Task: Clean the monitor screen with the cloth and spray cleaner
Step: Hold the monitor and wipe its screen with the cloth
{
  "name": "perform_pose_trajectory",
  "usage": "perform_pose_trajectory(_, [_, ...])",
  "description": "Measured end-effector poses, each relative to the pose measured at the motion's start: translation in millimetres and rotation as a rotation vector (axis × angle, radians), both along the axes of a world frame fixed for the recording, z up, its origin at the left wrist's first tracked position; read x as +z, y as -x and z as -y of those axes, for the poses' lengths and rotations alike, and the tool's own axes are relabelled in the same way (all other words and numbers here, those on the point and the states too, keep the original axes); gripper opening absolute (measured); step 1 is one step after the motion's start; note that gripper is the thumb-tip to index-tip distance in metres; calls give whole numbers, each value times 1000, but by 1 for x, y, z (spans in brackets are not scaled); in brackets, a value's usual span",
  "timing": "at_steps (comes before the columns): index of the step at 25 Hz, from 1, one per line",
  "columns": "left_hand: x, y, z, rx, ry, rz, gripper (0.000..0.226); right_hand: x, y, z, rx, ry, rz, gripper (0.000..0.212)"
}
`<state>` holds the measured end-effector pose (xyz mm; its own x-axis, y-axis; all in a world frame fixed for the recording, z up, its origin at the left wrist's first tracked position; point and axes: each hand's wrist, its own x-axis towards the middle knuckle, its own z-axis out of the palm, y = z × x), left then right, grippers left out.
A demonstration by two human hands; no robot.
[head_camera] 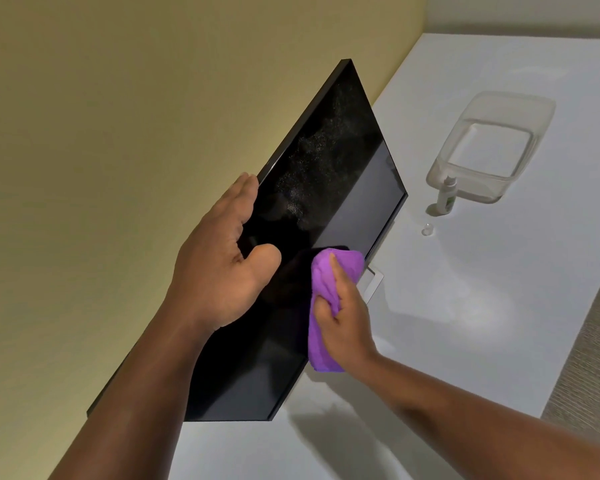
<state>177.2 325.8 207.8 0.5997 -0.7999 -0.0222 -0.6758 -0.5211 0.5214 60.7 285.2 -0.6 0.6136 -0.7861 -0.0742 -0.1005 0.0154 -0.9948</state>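
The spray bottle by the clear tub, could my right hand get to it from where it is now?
Probably yes. The spray bottle stands upright on the white table with open surface between it and the right hand. But that hand grips the purple cloth against the monitor, so it would need freeing first.

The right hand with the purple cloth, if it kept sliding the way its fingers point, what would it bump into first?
Probably just more monitor screen: the right hand presses the purple cloth there, fingers pointing toward the speckled spray patch. Nothing else shows in that line.
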Motion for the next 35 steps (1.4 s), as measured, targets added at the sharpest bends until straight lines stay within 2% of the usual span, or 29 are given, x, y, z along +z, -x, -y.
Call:
perform_pose_trajectory(3, [-1, 0, 0, 5, 13, -37, 101, -10, -10, 41, -176, -197, -196, 64])
perform_pose_trajectory(4, [-1, 0, -1, 2, 14, -38, 100, -6, -17, 52, -225, -239, -201, 64])
perform_pose_trajectory(6, [-2, -1, 0, -4, 14, -34, 100, 10, -27, 51, -254, -173, -103, 65])
perform_pose_trajectory(8, [-2, -1, 0, 1, 11, -28, 100, 8, -23, 23, -168, -68, 2, 62])
perform_pose_trajectory(11, [-1, -1, -1, 2, 10, -26, 100, -12, 2, 3, -53, -5, -68, 40])
perform_pose_trajectory(13, [-2, 0, -1, -1, 14, -37, 100, -21, -4, 36, -149, -83, -170, 32])
perform_pose_trajectory(15, [-4, -1, -2, -3, 31, -49, 99, -16, -18, 80, -270, -184, -248, 33])
perform_pose_trajectory(17, [-4, -2, -1, 4, 44, -57, 99, -9, -27, 101, -315, -196, -240, 36])
perform_pose_trajectory(21, [-5, 0, 0, 27, 66, -98, 99, -17, -4, 41, -117, -111, -138, 4])
perform_pose_trajectory(22, [-5, 1, 0, 26, 67, -100, 99, -21, 2, 35, -81, -123, -150, 5])
perform_pose_trajectory(23, [-5, 1, 0, 27, 69, -105, 99, -26, 3, 41, -92, -141, -180, 18])
perform_pose_trajectory(25, [-5, 0, -1, 38, 76, -122, 97, -27, -7, 81, -193, -186, -266, 40])
perform_pose_trajectory(27, [-6, 0, -1, 46, 84, -135, 95, -20, -21, 136, -316, -238, -304, 49])
perform_pose_trajectory(29, [-7, 1, -1, 50, 86, -111, 92, -16, -28, 182, -404, -257, -260, 45])
perform_pose_trajectory(31, [-7, 2, 0, 64, 87, -80, 91, -15, -29, 192, -423, -259, -240, 40])
perform_pose_trajectory(33, [-7, 4, 1, 71, 85, -57, 92, -26, -24, 167, -377, -233, -270, 33])
perform_pose_trajectory(35, [-7, 5, 1, 86, 82, -43, 94, -38, -16, 131, -304, -183, -282, 16])
